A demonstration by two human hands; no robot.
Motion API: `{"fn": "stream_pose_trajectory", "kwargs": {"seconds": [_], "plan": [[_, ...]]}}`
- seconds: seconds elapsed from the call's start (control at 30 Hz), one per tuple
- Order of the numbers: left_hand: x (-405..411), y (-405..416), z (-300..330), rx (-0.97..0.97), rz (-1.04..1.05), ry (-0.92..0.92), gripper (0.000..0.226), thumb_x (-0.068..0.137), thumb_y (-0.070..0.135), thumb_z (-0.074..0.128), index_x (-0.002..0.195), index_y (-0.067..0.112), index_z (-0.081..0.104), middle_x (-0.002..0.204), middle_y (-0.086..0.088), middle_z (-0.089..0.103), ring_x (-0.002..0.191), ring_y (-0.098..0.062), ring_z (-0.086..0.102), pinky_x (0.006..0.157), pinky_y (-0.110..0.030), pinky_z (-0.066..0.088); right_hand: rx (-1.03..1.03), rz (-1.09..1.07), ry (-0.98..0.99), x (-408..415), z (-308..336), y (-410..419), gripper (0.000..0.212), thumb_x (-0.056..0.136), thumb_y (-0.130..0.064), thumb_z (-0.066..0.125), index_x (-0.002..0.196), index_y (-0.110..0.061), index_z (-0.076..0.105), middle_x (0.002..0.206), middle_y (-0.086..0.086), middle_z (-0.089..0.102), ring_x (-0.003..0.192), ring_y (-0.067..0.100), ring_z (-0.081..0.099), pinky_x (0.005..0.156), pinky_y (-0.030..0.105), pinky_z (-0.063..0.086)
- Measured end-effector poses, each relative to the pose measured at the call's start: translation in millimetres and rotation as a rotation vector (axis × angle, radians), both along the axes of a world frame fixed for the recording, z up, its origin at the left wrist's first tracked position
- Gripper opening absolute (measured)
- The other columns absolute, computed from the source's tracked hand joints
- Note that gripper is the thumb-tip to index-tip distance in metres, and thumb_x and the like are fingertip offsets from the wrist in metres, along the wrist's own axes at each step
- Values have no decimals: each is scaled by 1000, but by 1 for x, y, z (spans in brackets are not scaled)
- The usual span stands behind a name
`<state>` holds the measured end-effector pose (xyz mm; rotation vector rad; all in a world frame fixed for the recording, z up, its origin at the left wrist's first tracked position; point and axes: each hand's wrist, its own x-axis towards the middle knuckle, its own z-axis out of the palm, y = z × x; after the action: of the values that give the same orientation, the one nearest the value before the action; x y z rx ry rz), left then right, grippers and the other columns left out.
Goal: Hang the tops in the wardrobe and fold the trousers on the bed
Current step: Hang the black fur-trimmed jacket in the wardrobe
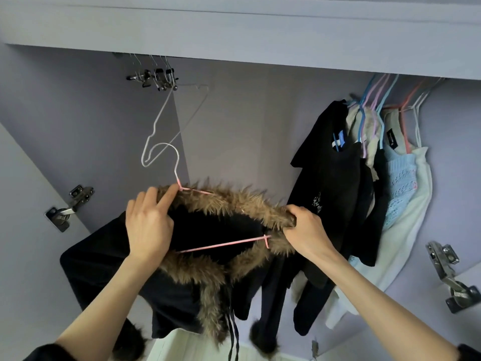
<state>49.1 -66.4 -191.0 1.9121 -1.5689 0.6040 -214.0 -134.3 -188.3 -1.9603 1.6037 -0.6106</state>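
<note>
Two hands are lifting a fur-trimmed black coat (pixel 104 269) on a pink hanger (pixel 223 244), left hand (pixel 148 225) gripping the collar, forefinger extended, right hand (pixel 304 227) pinching the fur; hooking squarely should keep it level.

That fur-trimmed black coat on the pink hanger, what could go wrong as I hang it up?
1. The pink hanger's hook is unhooked and sits beside the empty white hanger; they could tangle.
2. The left hand and right hand grip the fur trim of the black coat, so the coat might slip off the hanger.
</note>
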Motion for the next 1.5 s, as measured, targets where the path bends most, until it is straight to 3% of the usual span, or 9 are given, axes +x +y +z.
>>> {"fn": "stream_pose_trajectory", "kwargs": {"seconds": [0.17, 0.3, 0.6, 0.8, 0.87, 1.0, 1.13, 1.33, 1.5], "plan": [[-2, -1, 6, -86, 27, 84, 59, 63, -16, 39, 113, 0, 66, 75, -21, 51, 66, -37, 50, 61, -46, 40, 14, -172, -21, -2, -19, -2, 46, 85, -4, 58, 129, -14, 48, 127, 8, 41, 105, 32, 55, 87, 32, 43], [-3, -5, 13, -133, 33, 107, 61, 61, -24, 45, 113, 0, 66, 76, -21, 52, 67, -38, 49, 62, -45, 38, 235, -292, -198, -3, -32, -1, 36, 86, -4, 51, 122, -8, 51, 121, 17, 51, 106, 32, 54, 90, 33, 43], [-34, -1, 2, -59, -125, -106, 60, 53, -15, 46, 106, 2, 69, 71, -14, 50, 60, -31, 46, 54, -40, 36, -100, -104, -94, 13, -3, 18, 41, 88, -2, 47, 128, -9, 50, 122, 6, 45, 107, 28, 54, 96, 35, 42], [-37, -3, -3, -37, -149, 67, 60, 58, -17, 41, 110, 1, 67, 72, -14, 47, 62, -32, 45, 57, -42, 39, -216, 208, -209, 21, 13, 33, 30, 92, -28, 55, 117, -15, 65, 103, -6, 60, 80, 11, 62, 84, 30, 50], [-34, -1, -2, -25, -169, 170, 63, 61, -22, 40, 114, 2, 65, 75, -13, 45, 66, -32, 43, 61, -43, 42, -349, 146, -108, 9, 14, 21, 31, 91, -32, 56, 116, -16, 65, 102, -5, 60, 80, 10, 58, 83, 32, 49], [-34, -3, 6, 9, -280, 431, 70, 69, -27, 39, 119, 15, 64, 84, -6, 52, 81, -26, 52, 78, -29, 43, -394, 277, 384, -5, 13, -4, 45, 95, -39, 48, 136, -21, 46, 131, -3, 44, 120, 18, 40, 96, 37, 36], [-37, -6, 14, 38, -389, 467, 66, 73, -26, 41, 117, 16, 65, 91, 2, 59, 88, -13, 56, 83, -2, 36, -424, 310, 384, 2, 15, -11, 29, 96, -28, 46, 118, -12, 55, 106, 1, 53, 101, 23, 54, 83, 36, 36], [-32, -14, 20, 67, -151, 160, 50, 79, -4, 62, 126, 9, 54, 103, -14, 56, 93, -35, 49, 78, -40, 36, -470, 184, 133, -1, 18, -10, 18, 94, -10, 47, 104, -3, 61, 98, 4, 53, 95, 20, 49, 73, 32, 41], [-26, -14, 17, 122, -15, 535, 35, 88, 6, 56, 122, 4, 47, 114, -19, 56, 98, -37, 54, 71, -34, 39, -505, 87, 86, -11, 26, -10, 15, 92, -4, 49, 96, 1, 62, 92, 6, 56, 88, 18, 45, 71, 31, 39]]}}
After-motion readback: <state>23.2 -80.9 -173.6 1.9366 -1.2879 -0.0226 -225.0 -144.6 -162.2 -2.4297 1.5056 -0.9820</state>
